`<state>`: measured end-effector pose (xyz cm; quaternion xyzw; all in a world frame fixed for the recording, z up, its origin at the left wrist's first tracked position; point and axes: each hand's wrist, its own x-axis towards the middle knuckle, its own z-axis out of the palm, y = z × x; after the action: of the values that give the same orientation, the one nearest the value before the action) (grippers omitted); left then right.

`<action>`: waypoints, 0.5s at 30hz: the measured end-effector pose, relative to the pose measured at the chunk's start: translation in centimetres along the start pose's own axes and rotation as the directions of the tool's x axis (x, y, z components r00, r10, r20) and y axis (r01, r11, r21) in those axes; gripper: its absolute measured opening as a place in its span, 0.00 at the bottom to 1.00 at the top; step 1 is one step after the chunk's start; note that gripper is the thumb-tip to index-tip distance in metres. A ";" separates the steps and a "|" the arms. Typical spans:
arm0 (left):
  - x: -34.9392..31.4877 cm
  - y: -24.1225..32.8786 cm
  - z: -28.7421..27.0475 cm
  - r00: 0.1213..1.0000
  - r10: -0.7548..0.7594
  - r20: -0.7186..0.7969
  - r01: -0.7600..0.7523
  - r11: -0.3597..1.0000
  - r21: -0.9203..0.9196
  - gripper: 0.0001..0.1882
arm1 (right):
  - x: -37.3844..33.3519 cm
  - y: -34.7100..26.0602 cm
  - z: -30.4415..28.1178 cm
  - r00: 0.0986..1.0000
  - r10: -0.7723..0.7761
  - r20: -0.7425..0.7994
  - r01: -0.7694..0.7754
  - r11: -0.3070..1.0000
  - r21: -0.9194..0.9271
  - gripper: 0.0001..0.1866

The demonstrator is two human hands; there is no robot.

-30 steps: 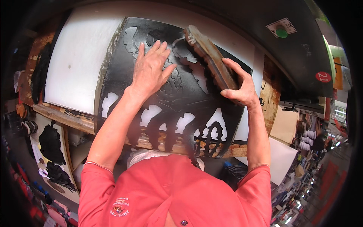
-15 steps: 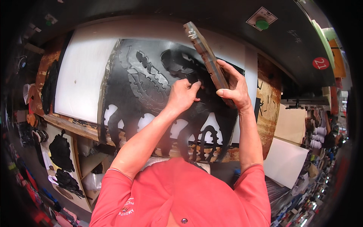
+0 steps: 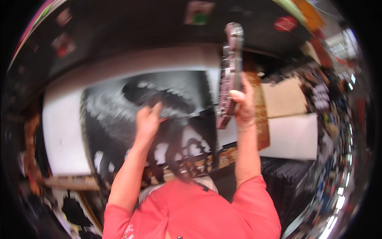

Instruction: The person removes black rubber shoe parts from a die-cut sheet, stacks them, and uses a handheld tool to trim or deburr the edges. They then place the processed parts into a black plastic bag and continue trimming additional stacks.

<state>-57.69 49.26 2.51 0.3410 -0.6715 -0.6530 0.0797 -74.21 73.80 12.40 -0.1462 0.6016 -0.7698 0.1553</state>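
My right hand (image 3: 245,101) grips a long cutting die (image 3: 230,75) at its lower part, thumb on the near face. The die stands on edge, raised at the right border of a black sheet (image 3: 119,137); it has a notched side and dark red colouring. Over the middle of that sheet is my left hand (image 3: 148,122), its fingers curled and blurred beside a long dark oval with a notched edge (image 3: 159,95). What the fingers pinch is lost in dark and blur. Large cut-outs along the sheet's near side show white beneath.
A white board (image 3: 63,135) lies under the sheet. Above the far side hangs a dark machine body (image 3: 131,28) with a green button (image 3: 199,17). Pale panels (image 3: 292,137) stand at the right, and a wooden edge (image 3: 71,183) runs along the near side.
The view has swung to the right. My right hand has carried the die, now more upright, to the sheet's right border. My left hand stays over the sheet, fingers still curled.
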 end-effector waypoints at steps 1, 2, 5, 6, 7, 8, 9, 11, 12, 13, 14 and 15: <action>0.0 0.2 0.1 1.000 -0.003 -0.001 0.002 0.998 -0.067 0.23 | -0.3 0.0 -0.3 0.998 -0.012 -0.064 0.014 0.999 0.034 0.47; -0.1 0.5 0.3 0.999 -0.043 0.009 0.043 0.992 -0.115 0.24 | -0.6 -0.4 -0.8 0.998 -0.019 -0.063 0.024 0.996 0.087 0.43; -0.2 0.9 0.4 0.999 -0.003 0.054 0.013 0.985 -0.171 0.25 | -2.2 -1.1 -1.8 0.983 0.004 -0.185 0.030 0.984 0.178 0.34; -0.3 1.1 0.6 0.996 0.062 0.065 -0.044 0.969 -0.244 0.24 | -3.1 -1.9 -2.6 0.974 0.014 -0.228 0.035 0.978 0.207 0.33; -0.2 0.9 0.4 0.999 0.021 0.043 -0.011 0.977 -0.215 0.23 | -3.4 -2.5 -3.4 0.967 -0.018 -0.252 0.065 0.982 0.177 0.30; -0.1 0.7 0.3 0.998 0.042 0.050 -0.031 0.976 -0.214 0.23 | -4.2 -3.3 -4.7 0.956 0.026 -0.291 0.012 0.991 0.131 0.34; 0.1 0.4 0.1 0.997 0.027 0.071 -0.013 0.983 -0.182 0.19 | -4.6 -3.9 -5.9 0.953 -0.040 -0.301 0.053 0.998 0.032 0.36; 0.7 -0.3 -0.2 0.998 -0.054 0.041 0.058 0.994 -0.097 0.17 | -6.0 -4.2 -8.5 0.938 -0.069 -0.338 0.009 0.984 -0.177 0.46; 0.9 -0.8 -0.4 0.998 -0.006 0.064 0.016 0.988 -0.154 0.16 | -5.6 -4.0 -10.0 0.916 -0.101 -0.388 -0.074 0.908 -0.412 0.48; 1.1 -1.0 -0.4 0.998 0.022 0.061 -0.013 0.989 -0.144 0.16 | -6.0 -4.1 -11.6 0.927 -0.185 -0.325 -0.011 0.855 -0.519 0.48; 1.2 -1.3 -0.6 0.996 0.038 0.081 -0.026 0.989 -0.143 0.16 | -6.3 -3.4 -12.9 0.927 -0.216 -0.308 -0.013 0.799 -0.601 0.49; 1.3 -1.4 -0.7 1.000 0.011 0.021 -0.009 0.997 -0.078 0.16 | -6.5 -2.5 -14.0 0.915 -0.275 -0.294 0.015 0.752 -0.659 0.48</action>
<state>-57.77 48.05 0.90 0.3274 -0.6481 -0.6819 0.0889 -74.27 89.39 11.35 -0.0886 0.8333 -0.5393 -0.0830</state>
